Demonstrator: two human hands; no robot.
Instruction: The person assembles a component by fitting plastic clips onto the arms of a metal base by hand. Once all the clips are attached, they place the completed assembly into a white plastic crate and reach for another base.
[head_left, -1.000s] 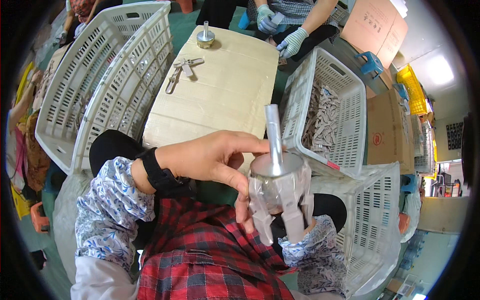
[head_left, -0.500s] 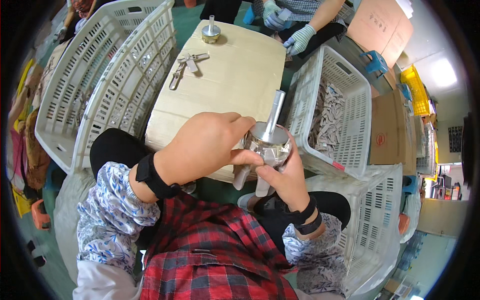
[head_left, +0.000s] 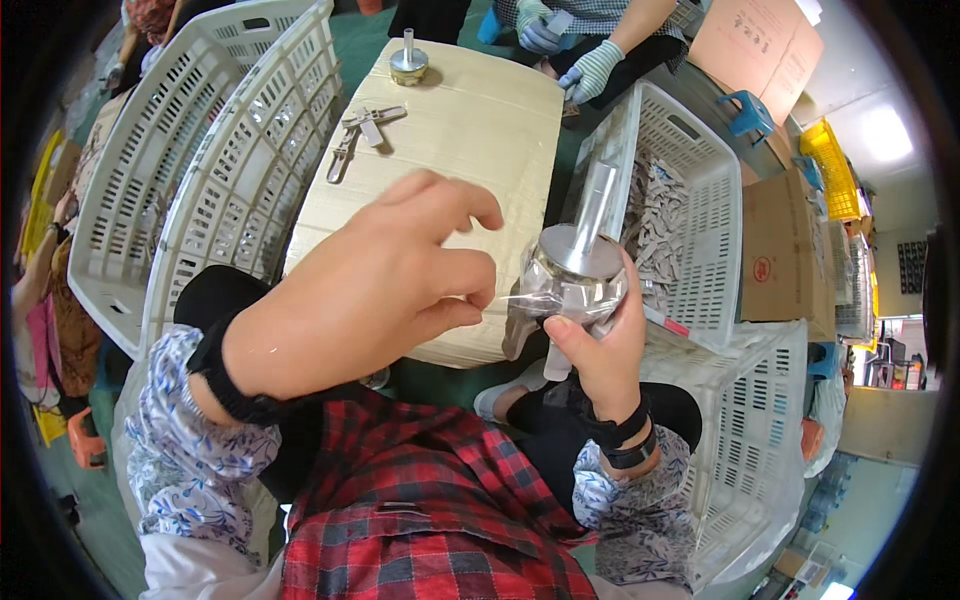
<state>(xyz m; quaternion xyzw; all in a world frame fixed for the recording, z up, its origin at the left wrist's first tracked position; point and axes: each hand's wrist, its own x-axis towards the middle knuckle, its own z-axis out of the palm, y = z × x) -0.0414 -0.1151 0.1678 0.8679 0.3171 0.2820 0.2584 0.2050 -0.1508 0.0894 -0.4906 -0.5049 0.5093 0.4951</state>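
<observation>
My right hand (head_left: 602, 355) grips a round metal disc with an upright rod (head_left: 580, 255) from below and the right side. Glossy, clear-looking material wraps its rim, and flat grey legs hang underneath. Away to the left of it, my left hand (head_left: 385, 285) is empty, its fingers curled and apart above the near part of the cardboard-covered table (head_left: 470, 130). A similar disc with a short rod (head_left: 409, 65) stands at the table's far left. Nearer, several flat grey metal pieces (head_left: 365, 130) lie crossed over one another.
White plastic crates stand on the left (head_left: 190, 190) and right (head_left: 690, 270); the right one holds many grey metal pieces (head_left: 655, 215). Across the table a co-worker's gloved hand (head_left: 597, 75) shows. A blue stool (head_left: 747, 112) and a cardboard box (head_left: 785, 260) are farther right.
My left hand has let go of the disc and drawn back to the left. My right hand has shifted slightly right, still holding the disc with its rod.
</observation>
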